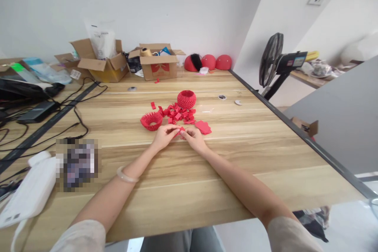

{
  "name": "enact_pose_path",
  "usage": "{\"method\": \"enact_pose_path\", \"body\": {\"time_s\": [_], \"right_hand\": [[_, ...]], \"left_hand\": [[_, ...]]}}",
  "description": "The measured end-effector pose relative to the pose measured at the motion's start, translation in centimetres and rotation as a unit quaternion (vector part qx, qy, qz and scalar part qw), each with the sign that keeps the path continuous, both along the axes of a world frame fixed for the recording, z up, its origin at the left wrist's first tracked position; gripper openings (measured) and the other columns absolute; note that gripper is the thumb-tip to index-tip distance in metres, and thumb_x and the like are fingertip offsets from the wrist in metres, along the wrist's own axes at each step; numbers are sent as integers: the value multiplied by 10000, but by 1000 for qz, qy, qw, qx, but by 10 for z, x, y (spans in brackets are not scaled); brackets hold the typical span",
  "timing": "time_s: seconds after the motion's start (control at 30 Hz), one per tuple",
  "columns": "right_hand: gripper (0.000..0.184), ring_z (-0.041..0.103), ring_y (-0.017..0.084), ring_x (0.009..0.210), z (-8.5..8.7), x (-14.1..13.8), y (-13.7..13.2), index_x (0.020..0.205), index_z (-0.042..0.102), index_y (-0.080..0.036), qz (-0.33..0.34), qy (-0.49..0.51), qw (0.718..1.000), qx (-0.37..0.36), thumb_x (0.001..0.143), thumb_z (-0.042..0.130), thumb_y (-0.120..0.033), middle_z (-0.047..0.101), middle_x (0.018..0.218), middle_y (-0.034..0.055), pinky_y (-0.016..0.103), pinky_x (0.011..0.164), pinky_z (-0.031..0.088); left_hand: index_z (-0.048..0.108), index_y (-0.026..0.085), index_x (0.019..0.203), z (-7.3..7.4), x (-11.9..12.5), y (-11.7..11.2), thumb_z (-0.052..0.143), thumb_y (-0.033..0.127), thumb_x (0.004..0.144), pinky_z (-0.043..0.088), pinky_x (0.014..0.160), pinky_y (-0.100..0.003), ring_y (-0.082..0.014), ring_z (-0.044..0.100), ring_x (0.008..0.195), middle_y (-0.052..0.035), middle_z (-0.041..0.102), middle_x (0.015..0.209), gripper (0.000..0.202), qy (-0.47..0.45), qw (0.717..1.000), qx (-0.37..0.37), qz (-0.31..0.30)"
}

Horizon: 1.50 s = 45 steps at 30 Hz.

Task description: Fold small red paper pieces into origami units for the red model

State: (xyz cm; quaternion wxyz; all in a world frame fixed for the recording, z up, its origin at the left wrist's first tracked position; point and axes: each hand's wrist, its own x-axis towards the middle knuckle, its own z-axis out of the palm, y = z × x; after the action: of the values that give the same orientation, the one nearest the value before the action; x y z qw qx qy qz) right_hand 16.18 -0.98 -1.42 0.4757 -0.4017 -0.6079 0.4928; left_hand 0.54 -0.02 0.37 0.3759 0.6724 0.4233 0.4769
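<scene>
Left hand point(164, 135) and right hand point(192, 138) together pinch a small red paper piece point(180, 130) over the tabletop point(183, 181); red folded ring point(151, 120) just beside.

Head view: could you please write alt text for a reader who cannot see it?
The left hand and right hand pinch a red paper piece at a wooden table. Beyond lie loose red pieces, a red ring and a red cup.
</scene>
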Motion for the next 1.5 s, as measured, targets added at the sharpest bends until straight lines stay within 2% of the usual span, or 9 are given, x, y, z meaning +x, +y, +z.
{"method": "enact_pose_path", "body": {"time_s": [0.43,0.7,1.07,1.5], "right_hand": [[408,575,147,564,-1,0,1,624,617,-175,17,-37,999,25,784,525,-539,654,614,36,263,568,451],[464,570,147,570,-2,0,3,635,642,-162,27,-10,1000,-11,725,554,-608,649,601,43,279,613,467],[482,530,125,538,1,-1,2,637,619,-150,-13,14,1000,-22,725,545,-618,613,573,25,268,582,462],[496,539,130,531,4,-1,0,632,602,-153,-46,20,998,-32,709,533,-638,591,560,28,271,562,469]], "left_hand": [[712,120,825,2,0,-1,652,311,709,530,737,-302,-201,663,798,-96,722,862,231,-7,1000,-4,-5],[719,118,841,1,0,-1,665,302,703,530,741,-298,-197,666,794,-93,722,870,236,-15,1000,-7,-22],[712,102,846,-2,-1,0,684,312,691,495,661,-265,-166,634,696,-95,716,815,262,-11,999,-32,-9],[705,100,837,-5,-2,2,688,324,689,486,647,-268,-161,616,669,-88,704,768,269,-7,999,-38,-5]]}}
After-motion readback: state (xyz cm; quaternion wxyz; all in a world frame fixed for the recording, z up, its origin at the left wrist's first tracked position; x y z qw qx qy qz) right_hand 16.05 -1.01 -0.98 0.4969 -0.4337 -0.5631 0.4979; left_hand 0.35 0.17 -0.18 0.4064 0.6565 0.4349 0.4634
